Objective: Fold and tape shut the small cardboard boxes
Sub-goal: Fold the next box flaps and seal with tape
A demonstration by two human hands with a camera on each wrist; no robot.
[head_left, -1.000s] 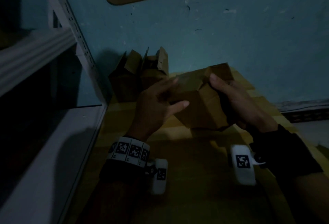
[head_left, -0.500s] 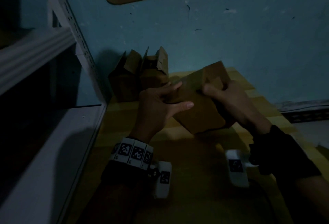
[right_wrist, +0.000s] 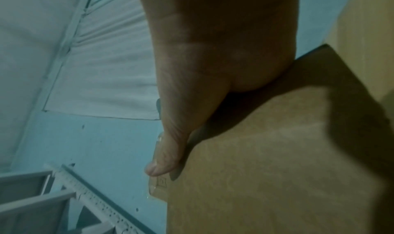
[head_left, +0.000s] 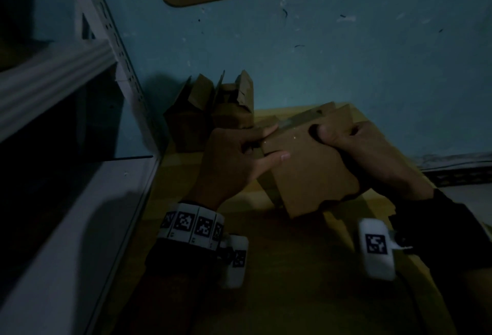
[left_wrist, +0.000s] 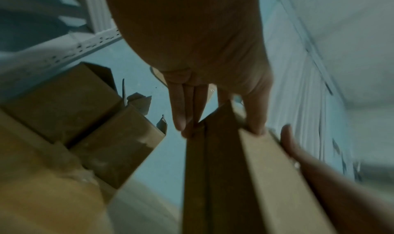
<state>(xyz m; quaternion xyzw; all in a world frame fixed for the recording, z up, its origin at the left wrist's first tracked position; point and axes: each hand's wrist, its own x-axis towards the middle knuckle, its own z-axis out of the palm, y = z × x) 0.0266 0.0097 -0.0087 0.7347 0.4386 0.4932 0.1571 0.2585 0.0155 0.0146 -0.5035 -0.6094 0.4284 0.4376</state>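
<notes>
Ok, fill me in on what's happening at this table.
A person is working on a small cardboard box, held tilted above the wooden table. The right hand grips its right side, thumb on top. The left hand holds the left edge, fingers along a seam. Two more boxes with flaps up stand by the blue wall.

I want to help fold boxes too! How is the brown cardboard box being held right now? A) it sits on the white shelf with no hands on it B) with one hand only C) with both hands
C: the left hand and the right hand both grip the brown cardboard box above the yellow tabletop.
</notes>
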